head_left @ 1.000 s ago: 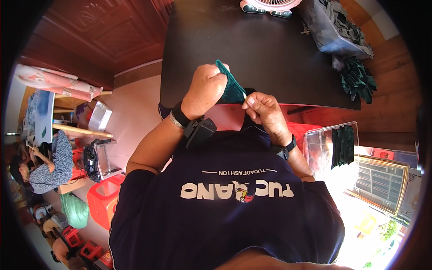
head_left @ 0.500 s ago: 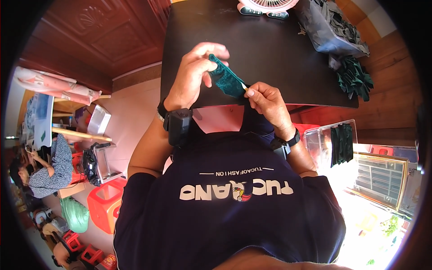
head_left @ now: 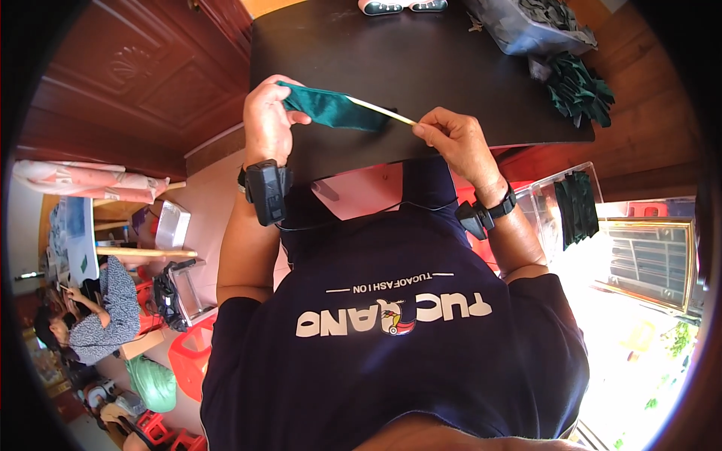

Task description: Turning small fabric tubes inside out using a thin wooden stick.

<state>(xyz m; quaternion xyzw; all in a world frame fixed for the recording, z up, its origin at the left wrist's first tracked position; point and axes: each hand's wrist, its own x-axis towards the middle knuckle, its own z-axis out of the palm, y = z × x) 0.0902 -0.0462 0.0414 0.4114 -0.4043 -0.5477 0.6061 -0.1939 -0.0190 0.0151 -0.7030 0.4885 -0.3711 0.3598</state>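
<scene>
Head view: on my remote feed, I found the green cloth piece [head_left: 327,107] above the dark tabletop [head_left: 361,45], in the upper middle of the frame. Its long axis ran left to right, dipping slightly rightward. The left hand [head_left: 267,124] was nearer, its fingers curled around the cloth's left end; I could not tell how hard the thumb pressed. The right hand [head_left: 459,146], right of centre and apart from the cloth, pinched the lower end of a pale stick [head_left: 383,110] between thumb and fingers. That stick slanted up and left from the pinch, roughly in line with the cloth, and met its upper edge; whether its tip sat inside a fold I could not make out.

Of the containers, I saw a clear plastic bin [head_left: 508,34] at the upper right, heaped with grey pieces [head_left: 553,13]; a dark green bundle [head_left: 575,86] lay just below it. At the right, a clear tray [head_left: 543,207] held dark strips [head_left: 577,207].
</scene>
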